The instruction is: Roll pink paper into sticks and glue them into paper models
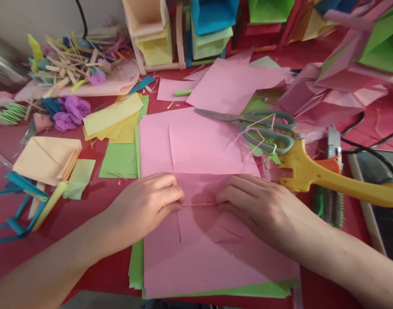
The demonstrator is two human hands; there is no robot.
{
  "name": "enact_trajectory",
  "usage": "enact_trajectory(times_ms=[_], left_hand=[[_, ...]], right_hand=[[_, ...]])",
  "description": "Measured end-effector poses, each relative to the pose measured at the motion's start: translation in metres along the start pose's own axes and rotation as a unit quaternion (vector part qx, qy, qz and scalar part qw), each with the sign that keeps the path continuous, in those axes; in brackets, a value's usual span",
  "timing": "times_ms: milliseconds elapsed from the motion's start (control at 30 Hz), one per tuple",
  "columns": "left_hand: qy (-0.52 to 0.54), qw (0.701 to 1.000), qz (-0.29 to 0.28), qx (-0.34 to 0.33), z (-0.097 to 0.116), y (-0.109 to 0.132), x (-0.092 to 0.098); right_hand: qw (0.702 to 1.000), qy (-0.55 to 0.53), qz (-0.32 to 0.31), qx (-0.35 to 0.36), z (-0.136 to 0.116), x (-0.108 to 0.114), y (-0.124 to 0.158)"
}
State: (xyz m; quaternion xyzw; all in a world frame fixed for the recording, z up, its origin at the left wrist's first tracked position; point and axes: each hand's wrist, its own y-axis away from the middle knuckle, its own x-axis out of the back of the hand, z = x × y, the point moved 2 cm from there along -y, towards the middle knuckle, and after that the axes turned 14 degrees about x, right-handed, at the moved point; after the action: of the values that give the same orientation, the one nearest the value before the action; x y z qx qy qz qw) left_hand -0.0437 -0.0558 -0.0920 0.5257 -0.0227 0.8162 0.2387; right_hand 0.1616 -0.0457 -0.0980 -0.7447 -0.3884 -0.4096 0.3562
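Observation:
A small pink sheet of paper [199, 189], partly folded over, lies across a stack of larger pink sheets [196, 262] in front of me. My left hand [154, 199] is closed on the left end of its fold, thumb and fingers pressed together. At the right end, my right hand [251, 199] pinches the same fold, its fingers curled down onto the paper. The fold's lower edge runs straight between both hands. Just beyond them, grey-green scissors [263, 122] lie partly open on pink paper, with thin pink offcuts over the handles.
A yellow plastic tool [341, 182] lies right of the scissors. On the left are yellow paper strips [114, 116], a folded peach paper piece [48, 159] and a blue paper frame [19, 214]. Coloured paper boxes [215, 19] stand at the back. Purple paper flowers [72, 111] sit far left.

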Motion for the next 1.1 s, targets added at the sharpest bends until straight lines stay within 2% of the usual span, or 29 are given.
enact_trajectory(times_ms=[267, 433, 567, 700, 767, 933, 1100], left_hand=[[-0.104, 0.994, 0.029, 0.002, 0.007, 0.001, -0.005], [-0.120, 0.991, 0.062, -0.017, 0.008, 0.001, -0.009], [-0.104, 0.988, 0.060, -0.093, 0.009, 0.000, -0.009], [-0.130, 0.971, 0.079, -0.183, 0.013, 0.003, -0.011], [-0.166, 0.963, 0.107, -0.184, 0.019, 0.006, -0.015], [-0.231, 0.945, 0.186, -0.136, 0.037, 0.022, -0.029], [-0.270, 0.933, 0.205, -0.119, 0.043, 0.031, -0.037]], right_hand=[[1.000, 0.021, -0.001, -0.023, -0.003, 0.000, -0.001], [0.998, 0.050, -0.004, -0.042, -0.006, 0.000, -0.004], [0.997, 0.051, 0.003, -0.049, -0.006, 0.000, -0.006], [0.998, 0.053, 0.005, -0.039, -0.006, -0.001, -0.006], [0.997, 0.058, 0.006, -0.043, -0.005, -0.001, -0.005], [0.997, 0.026, -0.027, -0.063, -0.003, 0.006, 0.000], [0.989, 0.077, -0.059, -0.112, -0.001, 0.019, 0.008]])
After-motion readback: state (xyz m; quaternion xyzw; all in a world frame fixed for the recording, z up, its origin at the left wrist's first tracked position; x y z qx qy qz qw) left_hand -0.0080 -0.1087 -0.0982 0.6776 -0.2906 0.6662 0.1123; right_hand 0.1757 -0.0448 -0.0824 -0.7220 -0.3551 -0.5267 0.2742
